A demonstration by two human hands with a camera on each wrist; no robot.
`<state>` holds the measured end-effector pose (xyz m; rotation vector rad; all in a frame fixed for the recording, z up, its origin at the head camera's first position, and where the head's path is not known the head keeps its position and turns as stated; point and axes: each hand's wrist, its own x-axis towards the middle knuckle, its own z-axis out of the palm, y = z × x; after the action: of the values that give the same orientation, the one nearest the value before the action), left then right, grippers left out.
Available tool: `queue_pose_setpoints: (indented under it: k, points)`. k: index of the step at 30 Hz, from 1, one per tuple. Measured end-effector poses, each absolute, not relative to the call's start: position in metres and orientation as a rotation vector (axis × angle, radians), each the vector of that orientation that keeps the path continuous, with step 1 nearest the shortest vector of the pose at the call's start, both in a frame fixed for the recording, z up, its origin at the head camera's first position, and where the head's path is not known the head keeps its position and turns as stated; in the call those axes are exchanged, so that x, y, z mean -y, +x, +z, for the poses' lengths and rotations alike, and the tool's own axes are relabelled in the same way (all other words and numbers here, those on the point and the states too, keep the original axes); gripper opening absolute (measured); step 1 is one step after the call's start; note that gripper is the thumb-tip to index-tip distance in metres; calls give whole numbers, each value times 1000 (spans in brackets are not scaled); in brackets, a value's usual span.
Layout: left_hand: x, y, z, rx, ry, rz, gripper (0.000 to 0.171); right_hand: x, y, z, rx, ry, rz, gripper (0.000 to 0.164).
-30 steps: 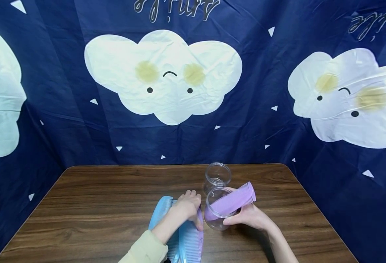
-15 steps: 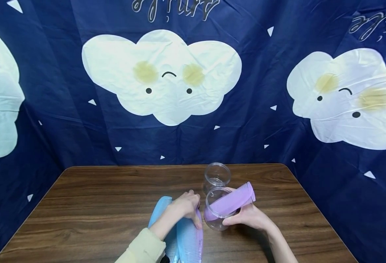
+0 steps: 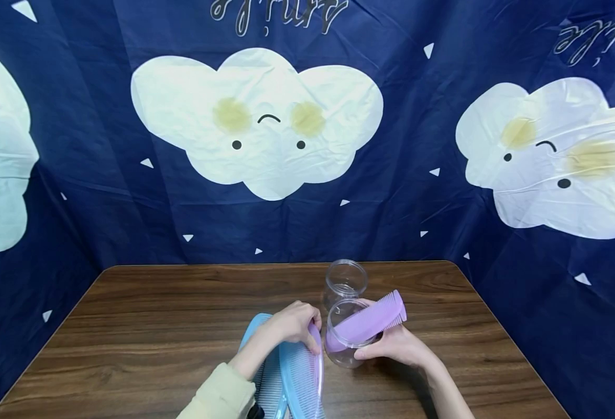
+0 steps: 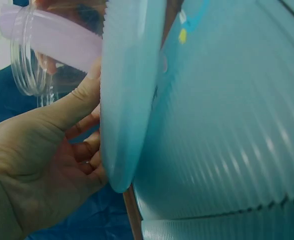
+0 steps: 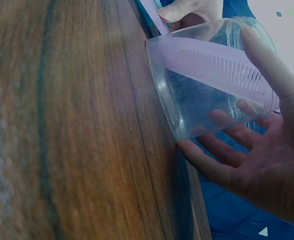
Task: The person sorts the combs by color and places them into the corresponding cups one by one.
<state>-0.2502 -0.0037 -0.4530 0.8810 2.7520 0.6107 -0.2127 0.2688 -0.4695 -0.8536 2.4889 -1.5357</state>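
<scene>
The person's two hands are working apart from each other. The left hand (image 3: 301,323) pinches a purple comb (image 3: 315,333) near its far end, between thumb and fingers. The right hand (image 3: 391,342) is curved around a clear jar (image 3: 346,358), thumb on one side and fingers on the other.

Inside this jar leans another purple comb (image 3: 367,322): it is pale lilac, smooth and slightly shiny, with a gently curved body and a row of fine teeth. Its lower end is inside the jar, while the other end comes out over the rim, toward the right edge of the worktop (image 3: 171,326).

Beside the pinched comb are two light blue combs, (image 3: 302,378) translucent, with long close teeth, reaching toward the near edge. A second clear jar (image 3: 346,279) stands behind the first, near the far edge. Beyond this edge hangs a dark blue cloth (image 3: 402,233) with white clouds.
</scene>
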Motion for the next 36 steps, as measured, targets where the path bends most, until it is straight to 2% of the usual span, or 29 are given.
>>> queue_pose_setpoints:
  k: [13, 22, 36]
  points:
    - [20, -261, -450, -2783, 897, 973, 42, -270, -213, -470, -2493, -860, -1534, 90]
    - [31, -271, -444, -2824, 635, 1346, 49, -269, -213, -470, -2493, -871, -1541, 89]
    - [45, -266, -421, -2676, 459, 1687, 30, -269, -214, -469, -2496, -873, -1530, 88]
